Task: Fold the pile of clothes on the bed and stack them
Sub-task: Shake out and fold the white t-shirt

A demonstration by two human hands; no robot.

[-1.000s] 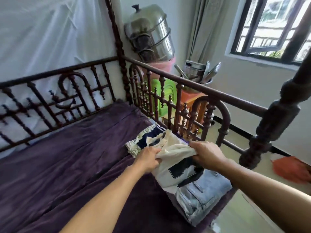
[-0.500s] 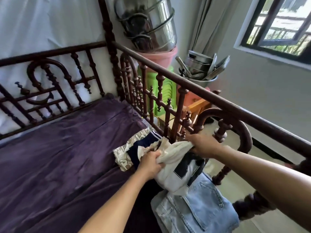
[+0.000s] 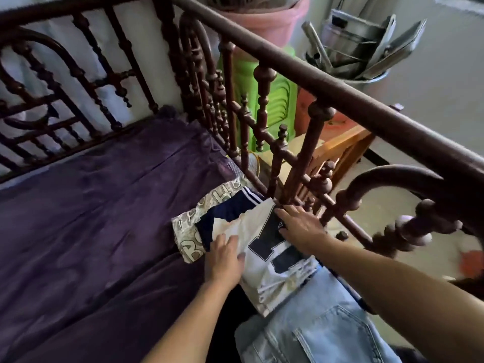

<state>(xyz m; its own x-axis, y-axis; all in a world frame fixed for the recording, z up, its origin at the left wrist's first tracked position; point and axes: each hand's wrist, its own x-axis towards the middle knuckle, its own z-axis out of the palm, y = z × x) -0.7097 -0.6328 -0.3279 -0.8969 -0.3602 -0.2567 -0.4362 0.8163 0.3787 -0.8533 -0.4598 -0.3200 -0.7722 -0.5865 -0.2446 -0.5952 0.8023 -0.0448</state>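
Observation:
A folded cream shirt with a dark number print [image 3: 264, 258] lies on top of a small stack by the bed's right rail. Under it show a navy garment with white stripes [image 3: 227, 210] and a beige lettered cloth [image 3: 188, 237]. My left hand [image 3: 225, 258] lies flat on the shirt's left edge, fingers straight. My right hand [image 3: 301, 226] presses flat on its upper right part beside the rail. Light blue jeans [image 3: 322, 328] lie folded just below the stack, near the bed's edge.
The purple bedspread [image 3: 104, 218] covers the bed to the left. A dark carved wooden rail [image 3: 327, 87] runs along the right and back. Behind the rail stand green stools [image 3: 277, 106], a pink tub [image 3: 262, 19] and metal pots [image 3: 361, 45].
Both hands carried the cream shirt onto the stack, let go of their grip and now press flat on it. The camera tilted down and closer.

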